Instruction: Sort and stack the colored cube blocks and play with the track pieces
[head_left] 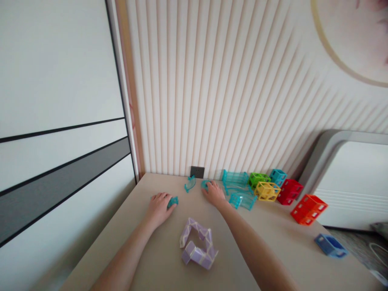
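Beyond the purple puzzle [198, 248], my left hand [159, 208] clasps a teal piece [173, 202]; my right hand [214, 193] covers a curved piece [205, 184], grip unclear.

1. Table [291, 250]: smooth, matt beige top, like laminate.
2. Teal piece [173, 201] and teal track sections [239, 190] toward the far edge: see-through, glossy plastic.
3. Coloured crates [308, 208] near the right edge: opaque plastic with a slight sheen.
4. Lilac-and-white twist puzzle [198, 244]: smooth plastic.
5. Ribbed wall panel [212, 101]: matt.
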`<state>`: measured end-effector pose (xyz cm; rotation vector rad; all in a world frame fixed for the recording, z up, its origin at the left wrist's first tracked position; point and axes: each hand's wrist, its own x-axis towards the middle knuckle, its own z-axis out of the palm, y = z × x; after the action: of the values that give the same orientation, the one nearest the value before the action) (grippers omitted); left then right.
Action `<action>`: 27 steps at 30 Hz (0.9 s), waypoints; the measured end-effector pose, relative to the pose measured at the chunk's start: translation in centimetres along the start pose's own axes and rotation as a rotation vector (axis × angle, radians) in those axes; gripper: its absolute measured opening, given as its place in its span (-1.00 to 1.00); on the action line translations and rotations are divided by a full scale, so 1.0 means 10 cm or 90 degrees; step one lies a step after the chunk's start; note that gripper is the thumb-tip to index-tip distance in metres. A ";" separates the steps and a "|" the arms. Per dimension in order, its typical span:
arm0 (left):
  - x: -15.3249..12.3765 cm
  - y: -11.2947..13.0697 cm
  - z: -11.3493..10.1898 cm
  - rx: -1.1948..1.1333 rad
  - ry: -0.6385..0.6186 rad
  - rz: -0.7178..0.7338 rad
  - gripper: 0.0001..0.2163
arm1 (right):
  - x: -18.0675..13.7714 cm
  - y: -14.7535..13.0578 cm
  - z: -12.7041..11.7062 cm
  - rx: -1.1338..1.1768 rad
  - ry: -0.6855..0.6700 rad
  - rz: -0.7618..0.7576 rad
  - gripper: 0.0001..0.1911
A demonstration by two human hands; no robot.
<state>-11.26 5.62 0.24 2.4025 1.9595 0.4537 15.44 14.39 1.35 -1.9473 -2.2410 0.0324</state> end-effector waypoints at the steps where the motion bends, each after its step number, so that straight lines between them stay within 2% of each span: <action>1: 0.00 0.00 0.00 0.001 0.001 0.001 -0.74 | -0.09 -0.01 -0.01 0.004 0.004 -0.018 -0.66; 4: 0.00 0.02 -0.02 0.005 0.001 0.000 -0.74 | -0.39 0.04 -0.02 0.012 0.020 -0.058 -0.65; 7: -0.01 0.04 -0.03 0.010 -0.001 0.003 -0.75 | -0.68 0.15 0.02 0.041 0.050 -0.076 -0.72; 11: -0.01 0.06 -0.04 0.011 -0.005 0.005 -0.73 | -0.91 0.26 0.08 0.104 0.095 -0.077 -0.78; 17: -0.01 0.05 0.00 0.011 -0.006 -0.003 -0.73 | -0.94 0.24 0.06 0.129 0.125 -0.061 -0.71; 27: 0.00 0.05 0.01 0.010 -0.007 -0.005 -0.72 | -0.91 0.27 0.09 0.143 0.083 -0.068 -0.78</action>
<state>-10.75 5.54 0.22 2.3996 1.9747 0.4250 19.13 5.88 -0.91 -1.6647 -2.1506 0.1328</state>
